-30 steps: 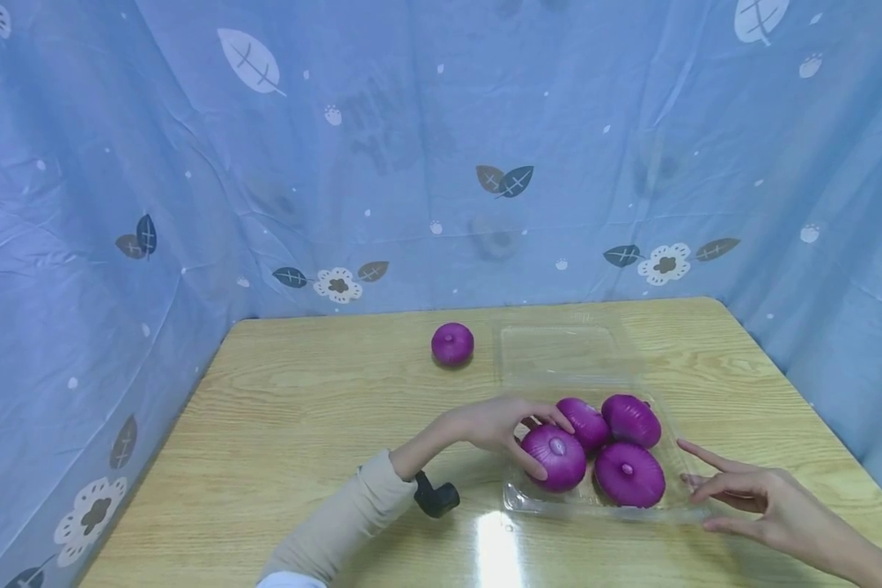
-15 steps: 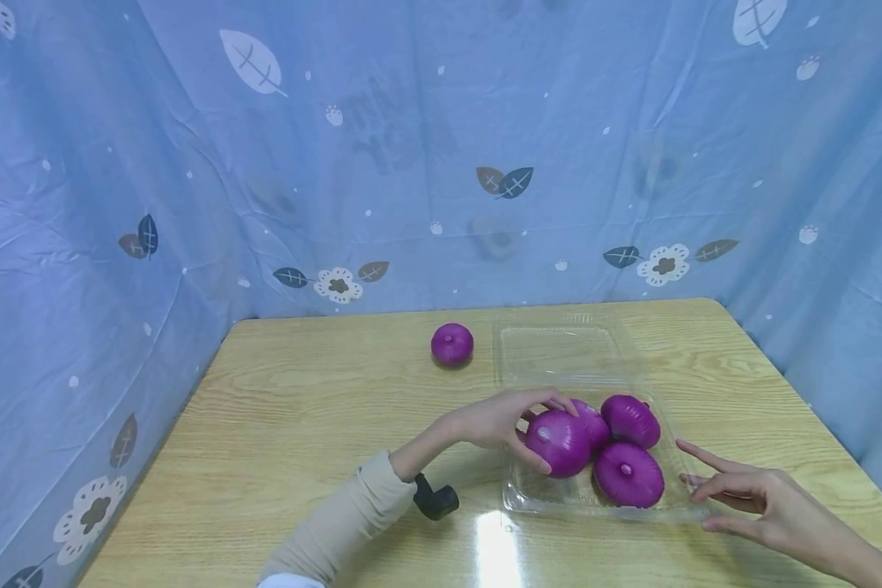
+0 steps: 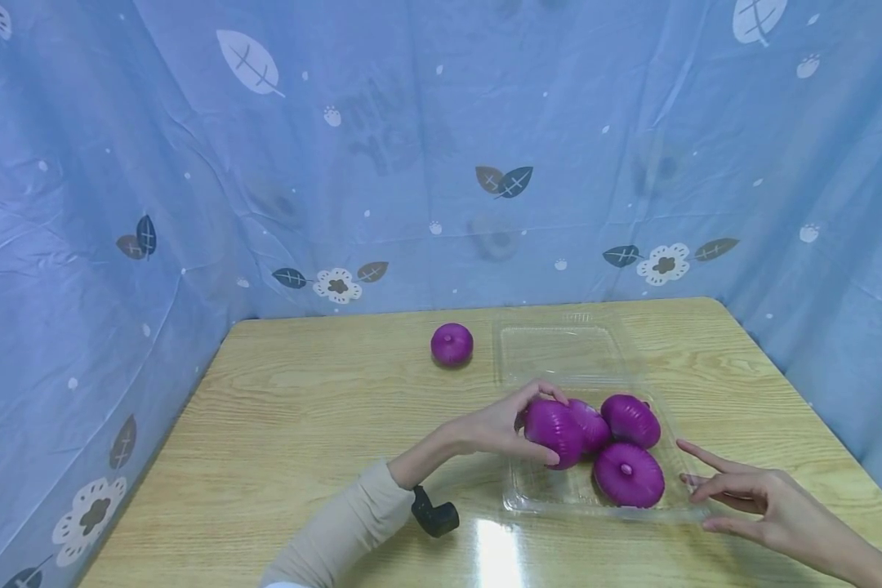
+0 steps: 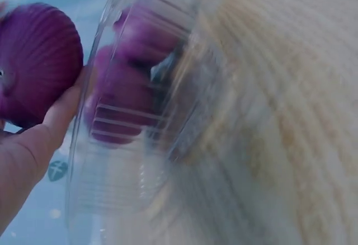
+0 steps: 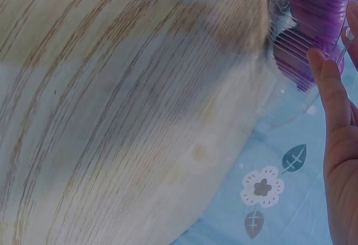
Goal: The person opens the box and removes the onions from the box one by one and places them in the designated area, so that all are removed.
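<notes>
With the left hand (image 3: 494, 426) I hold one purple onion (image 3: 554, 433) over the clear box (image 3: 547, 496), where three other onions (image 3: 628, 477) lie. My right hand (image 3: 768, 500), fingers spread, touches its right edge. A fifth onion (image 3: 452, 345) lies on the desk (image 3: 323, 392).

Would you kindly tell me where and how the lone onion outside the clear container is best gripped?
Probably around its widest part, from above: the lone onion is squat and round, nub up, and sits apart from the clear container.

clear box (image 3: 544, 492): open, lid (image 3: 559, 351) laid back | three purple onions (image 3: 628, 475): inside | fourth onion (image 3: 554, 433): held tilted over left side
</notes>
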`<state>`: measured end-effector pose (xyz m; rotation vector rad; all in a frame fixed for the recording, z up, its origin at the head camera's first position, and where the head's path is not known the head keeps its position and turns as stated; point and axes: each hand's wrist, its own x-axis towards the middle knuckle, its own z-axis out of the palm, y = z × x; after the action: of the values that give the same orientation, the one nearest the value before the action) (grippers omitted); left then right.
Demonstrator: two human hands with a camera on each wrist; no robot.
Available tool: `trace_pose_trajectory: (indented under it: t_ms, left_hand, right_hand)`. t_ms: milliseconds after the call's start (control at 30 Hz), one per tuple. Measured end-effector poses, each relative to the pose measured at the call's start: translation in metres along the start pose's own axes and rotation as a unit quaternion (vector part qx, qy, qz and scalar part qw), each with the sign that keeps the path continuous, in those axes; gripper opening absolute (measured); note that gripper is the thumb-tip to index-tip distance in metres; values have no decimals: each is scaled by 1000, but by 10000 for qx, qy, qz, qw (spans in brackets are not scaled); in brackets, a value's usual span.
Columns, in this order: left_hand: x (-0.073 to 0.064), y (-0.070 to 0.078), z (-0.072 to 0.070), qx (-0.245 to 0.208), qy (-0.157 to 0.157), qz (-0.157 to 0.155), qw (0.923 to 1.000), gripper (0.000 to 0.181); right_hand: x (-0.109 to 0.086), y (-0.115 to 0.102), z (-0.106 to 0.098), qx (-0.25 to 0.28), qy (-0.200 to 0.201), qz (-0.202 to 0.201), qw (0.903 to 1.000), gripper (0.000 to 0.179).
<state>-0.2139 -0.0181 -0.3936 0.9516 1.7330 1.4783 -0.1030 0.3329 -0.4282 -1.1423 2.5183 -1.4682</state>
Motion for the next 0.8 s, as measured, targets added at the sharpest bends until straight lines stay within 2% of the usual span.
trace_pose_trajectory:
  t_ms: [100, 267, 467, 533, 800]
  left_hand:
    - [0, -3, 2, -109, 139, -37, 9998, 44]
    - [1, -4, 4, -180, 402, 42, 9990, 49]
    - [-1, -6, 6, -177, 721, 773, 9942, 49]
    - [-2, -7, 5, -161, 783, 907, 9927, 52]
    - [-9, -4, 3, -569, 1141, 345, 9912, 48]
  right_hand:
    - [0, 0, 0, 38, -14, 23, 10000, 34]
    - [0, 1, 0, 164, -56, 5, 9998, 35]
    - [0, 0, 0, 224, -78, -1, 9997, 34]
    - [0, -1, 1, 177, -58, 10, 9998, 34]
    - [1, 0, 0, 101, -10, -13, 9999, 35]
